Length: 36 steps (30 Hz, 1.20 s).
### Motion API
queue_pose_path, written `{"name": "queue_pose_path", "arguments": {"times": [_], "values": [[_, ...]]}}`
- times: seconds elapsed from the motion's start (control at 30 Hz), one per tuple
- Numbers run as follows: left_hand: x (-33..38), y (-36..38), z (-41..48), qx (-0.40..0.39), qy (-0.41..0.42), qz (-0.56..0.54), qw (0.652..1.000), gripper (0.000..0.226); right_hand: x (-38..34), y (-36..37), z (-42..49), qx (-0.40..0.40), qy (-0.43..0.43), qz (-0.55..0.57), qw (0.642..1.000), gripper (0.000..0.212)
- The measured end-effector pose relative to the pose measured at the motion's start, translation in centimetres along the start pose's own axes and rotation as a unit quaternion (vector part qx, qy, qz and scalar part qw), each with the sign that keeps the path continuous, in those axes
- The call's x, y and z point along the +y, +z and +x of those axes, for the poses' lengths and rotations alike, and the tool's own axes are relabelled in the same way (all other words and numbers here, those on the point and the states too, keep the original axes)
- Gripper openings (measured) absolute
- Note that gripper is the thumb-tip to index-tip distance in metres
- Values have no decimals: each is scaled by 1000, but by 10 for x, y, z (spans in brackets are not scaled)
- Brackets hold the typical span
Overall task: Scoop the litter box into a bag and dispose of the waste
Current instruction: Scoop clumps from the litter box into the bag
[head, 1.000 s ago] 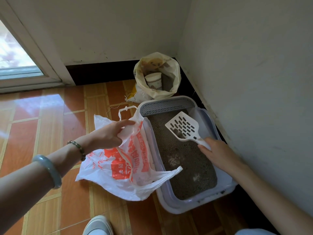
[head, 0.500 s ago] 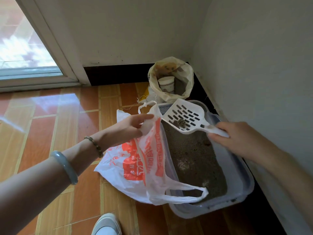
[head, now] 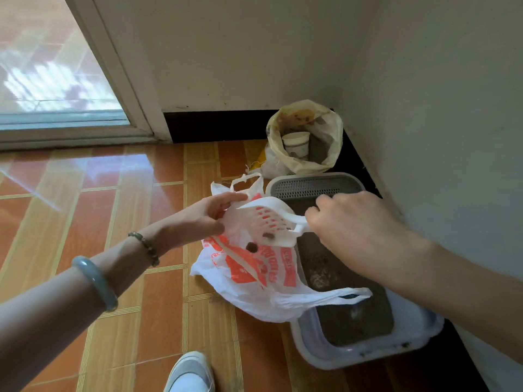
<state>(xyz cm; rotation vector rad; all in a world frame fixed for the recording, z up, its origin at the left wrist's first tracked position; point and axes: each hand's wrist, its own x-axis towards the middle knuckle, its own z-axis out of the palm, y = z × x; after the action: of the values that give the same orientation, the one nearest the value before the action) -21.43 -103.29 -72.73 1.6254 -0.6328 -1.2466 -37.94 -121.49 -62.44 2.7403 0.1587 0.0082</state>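
Moved since half a second before: scoop (head: pixel 268 222), one, from above the litter box to over the bag's mouth, tipped down toward it.

Left wrist: one smooth pale-green bangle (head: pixel 94 281); one bracelet of dark beads (head: pixel 144 247).

Left hand (head: pixel 203 219): pinched the bag's upper rim between thumb and fingers, holding the mouth open.

Bag (head: pixel 254 281): one, thin crinkled white plastic with red print, two loop handles, resting on the glossy orange floor tiles (head: pixel 127 222), against the litter box's left wall.

Waste clumps: two, dark, rounded; one (head: pixel 268 235) at the slotted white scoop's lower edge, one (head: pixel 251 247) just below it, inside the bag's mouth.

Shoe (head: pixel 189 372): one, grey and white, at the bottom edge.

Right hand (head: pixel 353 230): fingers curled round the scoop's handle.

Litter box (head: pixel 311 349): one, rectangular, pale plastic, rounded corners, grey perforated grille (head: pixel 314 185) at the far end; held grey granular litter (head: pixel 353 321).

Sack (head: pixel 331 142): one, cream, rolled open, in the corner beyond the box; held one white cup (head: pixel 295 144).
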Motion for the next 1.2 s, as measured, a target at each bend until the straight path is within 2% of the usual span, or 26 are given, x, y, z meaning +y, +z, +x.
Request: {"name": "queue_pose_path", "arguments": {"times": [0.13,0.2,0.37,0.43,0.53,0.63,0.77,0.9,1.0,1.2], "values": [[-6,-1,-8,19,2,6,1000,81,-9,5,4,51,-21,37,998,19],[-6,-1,-9,23,-1,4,1000,81,-8,3,2,33,-14,38,999,16],[0,3,-8,33,12,21,999,78,0,8,-5,18,24,27,999,20],[0,5,-6,31,17,23,999,74,7,12,-9,1,52,64,997,28],[-1,10,0,29,10,5,1000,75,15,17,-17,-3,92,105,990,26],[-1,17,8,13,13,-4,1000,72,22,27,-34,-72,169,174,967,24],[0,24,23,17,7,8,1000,68,25,51,-63,-63,228,273,932,26],[-3,34,39,45,-7,38,998,71,17,85,-91,-67,249,301,918,17],[-5,42,47,31,-20,60,998,65,3,114,-113,-128,304,288,899,22],[-3,50,52,30,-32,105,994,73,0,158,-133,-335,376,252,827,24]]}}
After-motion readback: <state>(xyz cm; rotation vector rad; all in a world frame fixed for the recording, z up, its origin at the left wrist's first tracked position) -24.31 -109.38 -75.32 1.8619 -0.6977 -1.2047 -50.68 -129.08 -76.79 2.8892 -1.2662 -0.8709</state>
